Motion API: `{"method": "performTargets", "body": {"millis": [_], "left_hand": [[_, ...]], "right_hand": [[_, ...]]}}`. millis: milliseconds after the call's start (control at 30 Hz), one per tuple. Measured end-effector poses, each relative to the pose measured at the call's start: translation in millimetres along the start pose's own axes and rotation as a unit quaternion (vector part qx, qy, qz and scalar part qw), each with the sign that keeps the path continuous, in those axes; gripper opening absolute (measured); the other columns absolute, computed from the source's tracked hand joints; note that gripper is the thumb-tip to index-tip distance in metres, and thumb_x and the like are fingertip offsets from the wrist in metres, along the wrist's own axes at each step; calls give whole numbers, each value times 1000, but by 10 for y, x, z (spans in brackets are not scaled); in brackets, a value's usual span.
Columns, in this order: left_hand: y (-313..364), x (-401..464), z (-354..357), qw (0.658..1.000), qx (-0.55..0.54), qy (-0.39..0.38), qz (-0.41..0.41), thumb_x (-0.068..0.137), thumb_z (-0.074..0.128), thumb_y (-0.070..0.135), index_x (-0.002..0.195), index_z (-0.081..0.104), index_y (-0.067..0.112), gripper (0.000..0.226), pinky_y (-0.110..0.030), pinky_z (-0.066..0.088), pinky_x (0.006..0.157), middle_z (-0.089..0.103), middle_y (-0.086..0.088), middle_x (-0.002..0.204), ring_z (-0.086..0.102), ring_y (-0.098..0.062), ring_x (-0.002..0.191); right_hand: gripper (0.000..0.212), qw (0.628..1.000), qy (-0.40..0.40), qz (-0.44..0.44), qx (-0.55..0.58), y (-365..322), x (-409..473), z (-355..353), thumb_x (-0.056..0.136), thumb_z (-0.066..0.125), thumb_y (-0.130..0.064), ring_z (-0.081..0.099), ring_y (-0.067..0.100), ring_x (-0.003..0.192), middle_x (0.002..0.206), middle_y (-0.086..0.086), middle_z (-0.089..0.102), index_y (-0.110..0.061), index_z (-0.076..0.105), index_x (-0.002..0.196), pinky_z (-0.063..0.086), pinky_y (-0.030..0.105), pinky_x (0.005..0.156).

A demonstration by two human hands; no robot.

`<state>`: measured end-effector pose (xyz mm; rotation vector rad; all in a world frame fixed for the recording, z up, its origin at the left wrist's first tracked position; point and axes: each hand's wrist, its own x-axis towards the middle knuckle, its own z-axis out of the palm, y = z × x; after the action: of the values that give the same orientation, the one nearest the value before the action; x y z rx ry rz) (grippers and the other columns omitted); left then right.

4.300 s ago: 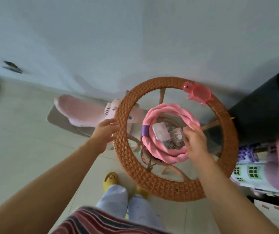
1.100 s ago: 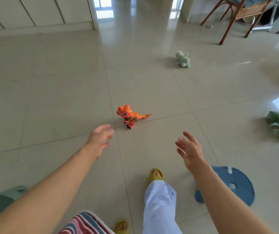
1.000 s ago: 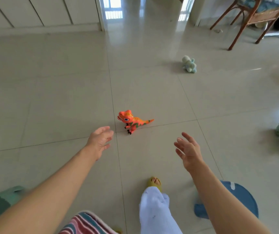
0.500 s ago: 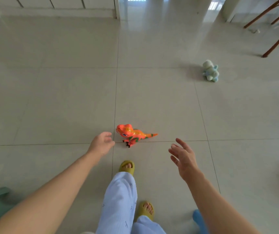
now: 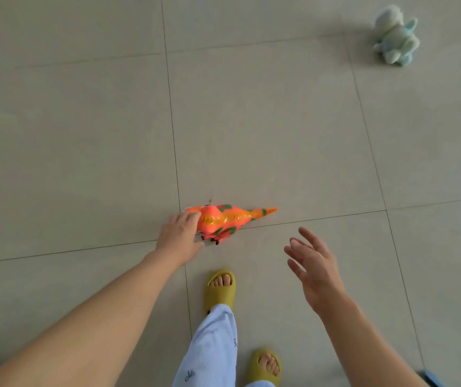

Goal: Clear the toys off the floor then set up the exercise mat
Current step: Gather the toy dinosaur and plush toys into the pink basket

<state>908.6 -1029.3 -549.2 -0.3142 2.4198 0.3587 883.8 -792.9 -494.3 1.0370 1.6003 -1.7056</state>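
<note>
The person wears light blue trousers (image 5: 209, 353) with small dark prints and olive-yellow open-toe slippers (image 5: 219, 289). Both arms are bare, without sleeves.

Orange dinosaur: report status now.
Left hand closing on orange dinosaur at its head, toy on the floor. Right hand open, empty. Pale plush toy farther off; nothing blocking.

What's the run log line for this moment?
stage: clearing toys | left hand: touching orange dinosaur head | right hand: open, empty | pale plush toy: on floor

A home: tiled floor (image 5: 265, 121) (toys, slippers (image 5: 219, 289)).
</note>
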Motion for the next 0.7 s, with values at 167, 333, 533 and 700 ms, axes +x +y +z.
{"method": "performTargets", "body": {"millis": [167, 333, 533, 700], "left_hand": [[-25, 585, 352, 993, 95, 12, 63, 80, 63, 38, 144, 22, 15, 79, -36, 27, 108, 27, -4, 147, 23, -23, 137], [-88, 903, 705, 980, 176, -58, 68, 79, 68, 38, 147, 4, 18, 95, -46, 16, 112, 2, -6, 155, 3, -28, 144], [-136, 1160, 902, 981, 184, -40, 55, 75, 72, 34, 148, -2, 19, 105, -52, 25, 107, 15, -5, 149, 20, -28, 138], [-104, 1246, 994, 981, 181, 5, 65, 76, 70, 34, 139, 20, 15, 83, -44, 37, 95, 36, -3, 136, 41, -25, 124]], "right_hand": [[38, 999, 12, 39, 2, 327, 545, 165, 89, 53, -1, 54, 20, 100, 114, 6, 54, -18, 52, 124, 40, 32, 90], [36, 996, 35, 78, 8, 631, 819, 213, 90, 53, -1, 55, 18, 95, 112, 6, 55, -19, 52, 121, 40, 32, 88], [37, 994, 41, 97, 10, 782, 933, 198, 89, 53, -1, 56, 15, 88, 108, 5, 56, -19, 53, 121, 42, 30, 85], [35, 994, 36, 104, 14, 786, 950, 189, 89, 53, -2, 56, 19, 95, 111, 6, 56, -20, 54, 119, 42, 32, 90]]}}
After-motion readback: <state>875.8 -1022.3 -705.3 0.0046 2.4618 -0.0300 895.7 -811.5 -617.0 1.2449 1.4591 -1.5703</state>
